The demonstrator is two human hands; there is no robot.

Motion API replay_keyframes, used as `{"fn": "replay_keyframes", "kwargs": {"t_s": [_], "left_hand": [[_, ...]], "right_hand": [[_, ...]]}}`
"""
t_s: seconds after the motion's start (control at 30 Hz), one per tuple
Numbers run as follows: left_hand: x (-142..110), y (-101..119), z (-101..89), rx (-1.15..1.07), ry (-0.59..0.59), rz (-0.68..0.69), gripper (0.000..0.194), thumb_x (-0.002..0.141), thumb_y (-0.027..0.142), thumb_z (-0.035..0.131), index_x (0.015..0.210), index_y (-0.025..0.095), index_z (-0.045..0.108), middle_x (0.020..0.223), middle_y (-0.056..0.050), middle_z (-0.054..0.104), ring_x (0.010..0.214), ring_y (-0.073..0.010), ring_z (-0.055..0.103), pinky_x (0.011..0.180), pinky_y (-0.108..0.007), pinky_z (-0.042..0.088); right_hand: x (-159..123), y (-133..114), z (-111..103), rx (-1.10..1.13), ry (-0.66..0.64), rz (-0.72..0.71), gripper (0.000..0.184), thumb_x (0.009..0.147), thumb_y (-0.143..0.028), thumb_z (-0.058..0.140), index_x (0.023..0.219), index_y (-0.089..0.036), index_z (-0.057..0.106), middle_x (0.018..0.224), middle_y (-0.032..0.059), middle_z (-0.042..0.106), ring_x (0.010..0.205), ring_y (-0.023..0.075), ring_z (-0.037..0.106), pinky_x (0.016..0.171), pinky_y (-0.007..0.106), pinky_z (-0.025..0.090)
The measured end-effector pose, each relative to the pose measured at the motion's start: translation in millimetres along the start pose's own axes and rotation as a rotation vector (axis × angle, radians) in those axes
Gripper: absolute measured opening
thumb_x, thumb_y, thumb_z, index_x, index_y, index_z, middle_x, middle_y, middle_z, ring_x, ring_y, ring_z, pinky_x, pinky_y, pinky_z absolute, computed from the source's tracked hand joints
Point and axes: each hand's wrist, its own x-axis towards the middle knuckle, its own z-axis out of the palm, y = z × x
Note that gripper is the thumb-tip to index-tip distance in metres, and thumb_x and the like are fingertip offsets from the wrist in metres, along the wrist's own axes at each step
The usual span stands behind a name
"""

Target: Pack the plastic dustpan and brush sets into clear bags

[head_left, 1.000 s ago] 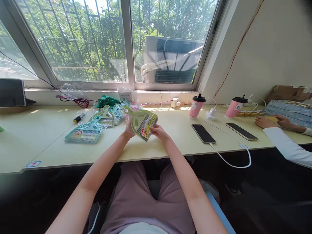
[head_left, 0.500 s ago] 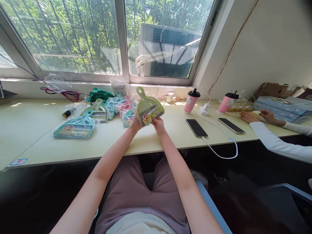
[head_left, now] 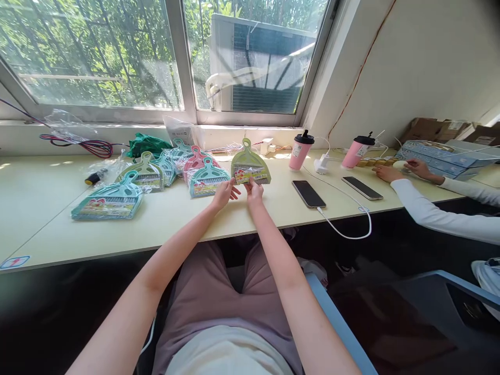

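Observation:
A green dustpan-and-brush set (head_left: 249, 159) with a printed label stands handle-up over the table in front of me. My right hand (head_left: 254, 191) pinches its lower edge, thumb on the front near the label. By the lower left corner of the set is my left hand (head_left: 224, 196), fingers apart; whether a fingertip still touches it I cannot tell. Close on the left lie a blue dustpan set (head_left: 209, 178) and a pink one (head_left: 194, 159). Farther left are an olive-green set (head_left: 144, 172) and another blue set (head_left: 111, 197), all in clear wrapping.
Two phones, one a black phone (head_left: 308, 194) on a white cable, lie to the right. Behind them stand a pink cup (head_left: 299, 154) and another pink cup (head_left: 355, 154). A co-worker's hands (head_left: 386, 173) are at the far right. A yellow-black tool (head_left: 94, 178) lies at left.
The green set has moved away from me and right, turning from tilted to upright. My left hand has loosened from it; the right still holds it. The camera view has swung right and down.

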Motion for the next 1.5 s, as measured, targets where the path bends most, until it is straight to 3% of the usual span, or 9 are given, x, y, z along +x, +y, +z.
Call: {"fn": "replay_keyframes", "kwargs": {"t_s": [0.27,0.4,0.5,0.67,0.8,1.0,1.1,1.27,1.5], "left_hand": [[-8.5,-2.1,4.4,0.234,-0.115,0.127,0.066,0.099,0.069,0.040,0.084,0.020,0.081,0.064,-0.005,0.074,0.046,-0.0177,0.055,0.078,-0.035,0.049],[-7.2,-1.5,2.5,0.299,-0.108,0.114,0.060,0.098,0.068,0.044,0.084,0.022,0.080,0.064,-0.005,0.074,0.057,-0.0220,0.063,0.082,-0.036,0.050],[-5.9,1.3,-0.5,0.371,0.053,0.104,0.053,0.092,0.068,0.060,0.110,0.021,0.077,0.081,-0.007,0.078,0.087,-0.0310,0.073,0.093,-0.039,0.051],[-5.7,3.5,1.9,0.076,0.097,0.064,0.095,0.077,0.057,0.085,0.156,0.021,0.047,0.119,-0.011,0.076,0.118,-0.0338,0.069,0.106,-0.041,0.047],[-0.1,-1.6,4.7,-0.226,0.137,0.016,0.108,0.071,0.040,0.092,0.162,0.023,0.035,0.124,-0.013,0.072,0.100,-0.0262,0.074,0.098,-0.040,0.054],[8.0,-5.5,0.5,-0.461,0.215,0.034,0.089,0.079,0.033,0.086,0.154,0.026,0.038,0.115,-0.008,0.074,0.087,-0.0208,0.073,0.074,-0.034,0.062],[7.5,-4.6,-2.5,-0.488,0.301,0.036,0.081,0.085,0.036,0.081,0.153,0.029,0.038,0.123,-0.009,0.073,0.089,-0.0210,0.074,0.073,-0.034,0.063],[8.5,-6.7,-5.6,-0.394,0.385,-0.015,0.068,0.092,0.042,0.071,0.151,0.024,0.041,0.110,-0.007,0.074,0.058,-0.0150,0.067,0.062,-0.031,0.059],[10.8,-9.4,-4.4,-0.389,0.400,0.013,0.073,0.089,0.044,0.073,0.152,0.025,0.041,0.098,-0.004,0.073,0.060,-0.0169,0.066,0.061,-0.031,0.057]], "right_hand": [[11.3,-1.1,-3.9,-0.045,0.073,-0.113,0.026,0.081,-0.030,0.079,0.084,-0.023,0.054,0.100,0.0095,0.079,0.105,0.0221,0.078,0.092,0.033,0.067],[13.2,-2.2,-6.0,-0.034,0.088,-0.130,0.028,0.082,-0.034,0.078,0.082,-0.025,0.052,0.099,0.0093,0.079,0.105,0.0229,0.078,0.090,0.034,0.068],[9.9,-2.2,-5.1,-0.058,0.040,-0.126,0.029,0.082,-0.034,0.079,0.082,-0.024,0.052,0.098,0.0097,0.078,0.104,0.0223,0.078,0.091,0.033,0.067],[1.3,-3.5,-1.9,-0.056,-0.014,-0.128,0.028,0.081,-0.032,0.081,0.085,-0.023,0.055,0.094,0.0067,0.077,0.098,0.0208,0.078,0.089,0.033,0.067],[-2.0,-3.8,0.7,-0.047,-0.047,-0.080,0.024,0.080,-0.025,0.081,0.088,-0.021,0.058,0.091,0.0037,0.076,0.090,0.0169,0.077,0.087,0.030,0.067],[-8.7,-3.2,5.9,-0.104,-0.198,-0.045,0.016,0.080,-0.014,0.071,0.091,-0.020,0.061,0.090,0.0006,0.076,0.092,0.0156,0.077,0.090,0.030,0.065],[-13.9,-4.5,6.9,-0.113,-0.274,-0.018,0.016,0.079,-0.011,0.065,0.091,-0.020,0.061,0.088,-0.0002,0.076,0.089,0.0152,0.077,0.092,0.031,0.065],[-19.3,-6.1,6.5,-0.139,-0.359,0.025,0.020,0.077,-0.009,0.063,0.095,-0.019,0.062,0.083,0.0002,0.076,0.087,0.0180,0.078,0.095,0.035,0.065],[-16.9,-5.2,8.1,-0.119,-0.282,0.051,0.020,0.079,-0.008,0.058,0.096,-0.019,0.060,0.081,-0.0008,0.075,0.083,0.0155,0.077,0.092,0.031,0.066]]}}
